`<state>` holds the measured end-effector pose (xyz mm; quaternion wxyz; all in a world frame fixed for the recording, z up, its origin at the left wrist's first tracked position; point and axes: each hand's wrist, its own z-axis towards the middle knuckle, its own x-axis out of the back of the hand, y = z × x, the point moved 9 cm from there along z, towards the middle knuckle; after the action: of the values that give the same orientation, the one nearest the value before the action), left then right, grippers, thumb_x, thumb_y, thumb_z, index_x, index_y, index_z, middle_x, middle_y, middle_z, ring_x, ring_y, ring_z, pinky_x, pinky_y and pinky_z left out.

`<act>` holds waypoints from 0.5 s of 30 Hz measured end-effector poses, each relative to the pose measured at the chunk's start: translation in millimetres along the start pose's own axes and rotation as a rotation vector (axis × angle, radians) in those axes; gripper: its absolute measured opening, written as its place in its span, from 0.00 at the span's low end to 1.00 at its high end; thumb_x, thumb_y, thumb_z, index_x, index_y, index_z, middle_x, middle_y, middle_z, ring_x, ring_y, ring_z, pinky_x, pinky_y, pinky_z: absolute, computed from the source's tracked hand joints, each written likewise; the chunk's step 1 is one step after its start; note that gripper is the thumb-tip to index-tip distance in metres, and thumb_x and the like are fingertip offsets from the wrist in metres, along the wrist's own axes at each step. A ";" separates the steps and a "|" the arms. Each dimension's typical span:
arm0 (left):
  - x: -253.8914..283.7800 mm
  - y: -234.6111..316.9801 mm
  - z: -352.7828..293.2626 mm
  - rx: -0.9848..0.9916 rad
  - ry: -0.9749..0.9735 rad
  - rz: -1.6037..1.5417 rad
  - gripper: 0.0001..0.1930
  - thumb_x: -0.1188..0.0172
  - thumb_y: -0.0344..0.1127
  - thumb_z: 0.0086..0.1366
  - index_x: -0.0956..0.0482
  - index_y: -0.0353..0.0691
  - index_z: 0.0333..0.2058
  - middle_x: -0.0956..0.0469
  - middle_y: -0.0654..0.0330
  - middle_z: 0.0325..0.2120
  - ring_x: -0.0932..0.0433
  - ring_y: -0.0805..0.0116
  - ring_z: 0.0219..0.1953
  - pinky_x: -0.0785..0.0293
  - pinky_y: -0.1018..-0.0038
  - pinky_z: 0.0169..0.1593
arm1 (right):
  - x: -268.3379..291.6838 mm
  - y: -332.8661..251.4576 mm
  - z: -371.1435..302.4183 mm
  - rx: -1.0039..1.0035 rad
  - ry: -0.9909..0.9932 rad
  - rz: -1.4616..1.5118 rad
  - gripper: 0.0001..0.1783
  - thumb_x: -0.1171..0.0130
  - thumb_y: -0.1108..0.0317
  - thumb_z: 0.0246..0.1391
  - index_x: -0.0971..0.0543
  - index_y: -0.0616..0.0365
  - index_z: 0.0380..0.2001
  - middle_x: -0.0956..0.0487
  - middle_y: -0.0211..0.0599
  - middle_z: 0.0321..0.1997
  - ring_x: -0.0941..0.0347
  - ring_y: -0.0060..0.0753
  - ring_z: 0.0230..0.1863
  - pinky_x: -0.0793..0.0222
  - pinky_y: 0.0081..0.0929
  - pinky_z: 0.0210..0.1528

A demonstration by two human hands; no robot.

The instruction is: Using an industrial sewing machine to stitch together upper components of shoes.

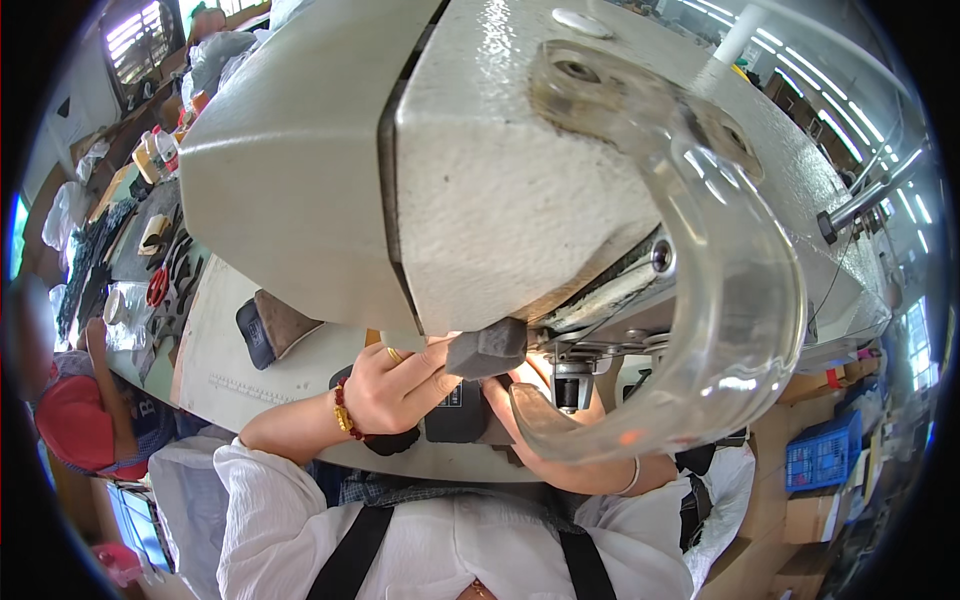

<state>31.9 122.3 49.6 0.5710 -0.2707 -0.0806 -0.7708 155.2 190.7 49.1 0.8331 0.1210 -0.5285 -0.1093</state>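
Observation:
My left hand (pixel 395 388) is closed, its thumb and fingers pinching a dark grey fabric piece (pixel 487 347) beside the lower end of a sewing machine head (pixel 520 200). On the other side of that piece is my right hand (pixel 520 425), under the machine's needle area (pixel 573 385). Its fingers are mostly hidden by the fabric and the clear curved guard (pixel 740 270), so its grip does not show. Below the hands lies another dark piece with a small label (pixel 458 418). A folded black and brown piece (pixel 278 328) rests on the table to the left.
The pale worktable (pixel 225 330) carries a printed ruler scale. Farther left, a cluttered bench holds red-handled scissors (pixel 157 287), dark scraps and bottles (pixel 163 148). A person in red (pixel 80 420) sits there. At right are a blue crate (pixel 823 452) and cardboard boxes (pixel 810 515).

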 end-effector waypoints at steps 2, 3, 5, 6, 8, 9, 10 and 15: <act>1.8 -2.9 -1.3 0.031 0.003 0.040 0.11 0.32 0.28 0.49 0.13 0.36 0.35 0.15 0.47 0.40 0.27 0.76 0.19 0.33 0.79 0.18 | -10.5 -1.1 -5.6 0.004 -0.097 -0.069 0.31 0.42 0.64 0.60 0.25 0.57 0.68 0.21 0.45 0.64 0.24 0.39 0.65 0.31 0.58 0.68; 0.9 -1.2 -1.3 0.012 -0.016 0.033 0.11 0.32 0.28 0.49 0.13 0.36 0.35 0.15 0.47 0.40 0.28 0.77 0.18 0.34 0.79 0.17 | -16.1 -1.7 -9.0 0.015 -0.146 -0.133 0.31 0.42 0.59 0.64 0.24 0.57 0.68 0.23 0.41 0.68 0.27 0.32 0.69 0.35 0.59 0.72; 0.1 -0.7 -0.7 -0.009 -0.050 0.029 0.11 0.32 0.28 0.50 0.13 0.37 0.34 0.15 0.47 0.40 0.30 0.79 0.17 0.37 0.80 0.16 | -26.1 -3.9 -10.3 0.056 -0.156 -0.298 0.33 0.45 0.56 0.68 0.29 0.59 0.71 0.25 0.38 0.70 0.29 0.28 0.70 0.35 0.44 0.74; -0.3 -0.4 -0.1 -0.018 -0.058 0.014 0.10 0.32 0.28 0.50 0.13 0.37 0.34 0.15 0.47 0.40 0.30 0.78 0.18 0.36 0.80 0.17 | -28.5 -4.5 -10.9 0.067 -0.138 -0.342 0.33 0.44 0.58 0.66 0.29 0.58 0.71 0.24 0.38 0.69 0.28 0.30 0.69 0.33 0.42 0.72; -0.2 -1.3 1.7 -0.020 -0.056 0.009 0.10 0.32 0.28 0.50 0.13 0.38 0.34 0.15 0.48 0.41 0.29 0.77 0.18 0.35 0.80 0.18 | -28.5 -2.3 -9.6 0.025 -0.048 -0.135 0.33 0.42 0.68 0.58 0.27 0.55 0.69 0.21 0.42 0.64 0.22 0.39 0.63 0.26 0.43 0.65; 0.1 -2.5 2.9 -0.010 -0.047 -0.002 0.11 0.33 0.28 0.49 0.13 0.38 0.34 0.15 0.49 0.40 0.27 0.75 0.20 0.33 0.79 0.19 | -28.7 -0.9 -9.4 -0.001 -0.016 -0.063 0.34 0.41 0.71 0.56 0.26 0.54 0.69 0.19 0.43 0.62 0.20 0.42 0.61 0.23 0.44 0.62; 0.8 -2.5 4.3 -0.013 -0.035 -0.009 0.11 0.33 0.28 0.49 0.13 0.38 0.34 0.15 0.51 0.40 0.25 0.74 0.23 0.31 0.78 0.21 | -28.1 0.7 -9.5 -0.025 0.018 0.009 0.35 0.40 0.74 0.54 0.25 0.52 0.68 0.18 0.45 0.60 0.18 0.46 0.59 0.21 0.46 0.60; 15.7 -4.3 11.8 0.077 -0.031 0.104 0.17 0.32 0.29 0.41 0.12 0.39 0.35 0.16 0.57 0.36 0.20 0.63 0.36 0.24 0.68 0.33 | -30.3 -0.9 -11.9 -0.059 0.000 -0.055 0.34 0.40 0.72 0.57 0.26 0.50 0.69 0.18 0.43 0.61 0.19 0.42 0.59 0.22 0.45 0.61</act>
<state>28.6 115.8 68.3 0.6188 -0.2644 -0.1048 -0.7323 153.3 200.3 18.0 0.8330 0.1107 -0.5216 -0.1475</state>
